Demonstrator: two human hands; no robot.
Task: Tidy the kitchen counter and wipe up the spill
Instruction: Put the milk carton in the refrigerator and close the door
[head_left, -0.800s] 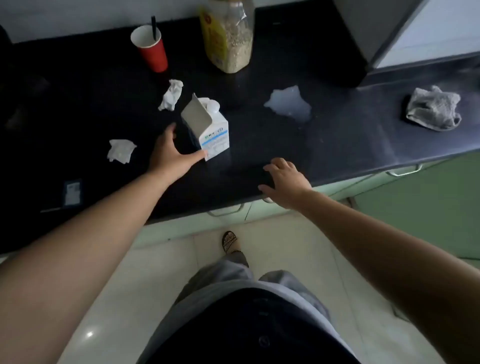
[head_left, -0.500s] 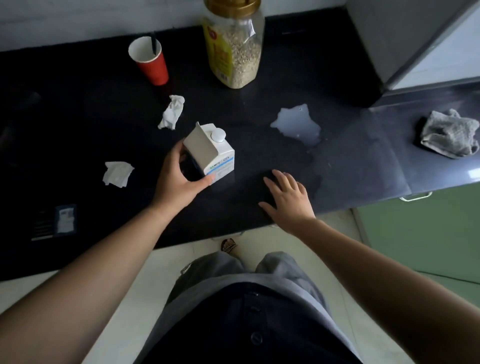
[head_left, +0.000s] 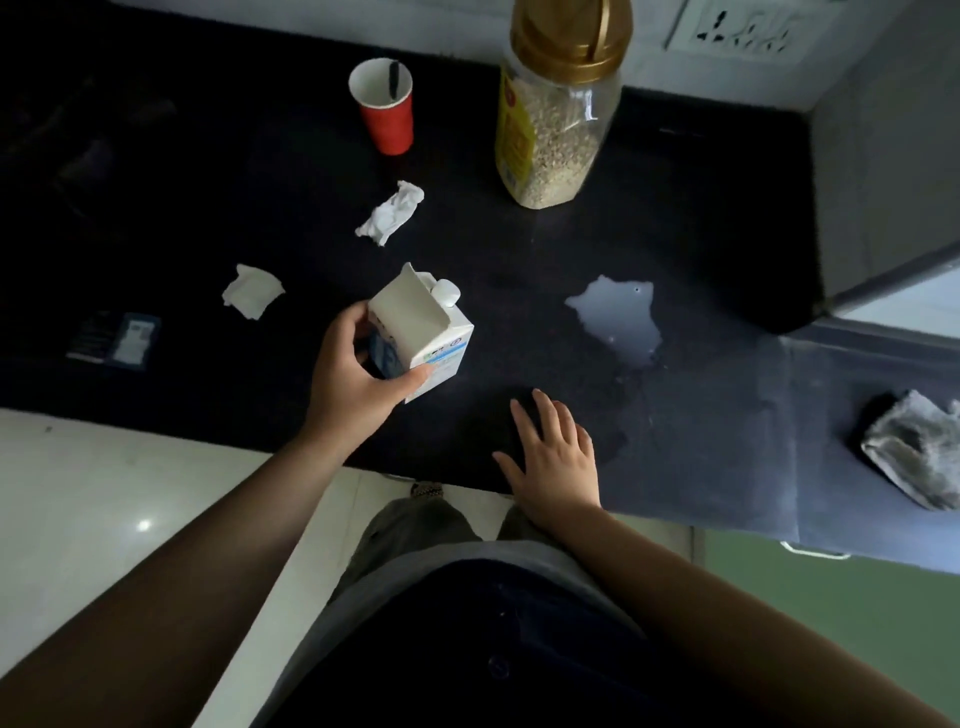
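A white milk carton (head_left: 428, 327) with a round cap stands upright near the middle of the black counter (head_left: 675, 218). My left hand (head_left: 358, 379) wraps around its lower left side. My right hand (head_left: 556, 462) lies flat and open on the counter near the front edge, holding nothing. A pale milky spill (head_left: 621, 319) spreads to the right of the carton. A crumpled grey cloth (head_left: 914, 457) lies at the far right. Two crumpled white tissues sit left of and behind the carton: one tissue (head_left: 390, 214) and another tissue (head_left: 253, 290).
A red cup (head_left: 387, 111) with a dark straw stands at the back. A clear grain jar (head_left: 558, 104) with a gold lid is to its right. A small dark packet (head_left: 117, 340) lies at the left. A grey appliance (head_left: 883, 171) blocks the back right corner.
My left hand has closed around the carton, which it only touched before. My right hand has slid further onto the counter. The view has shifted closer over the counter.
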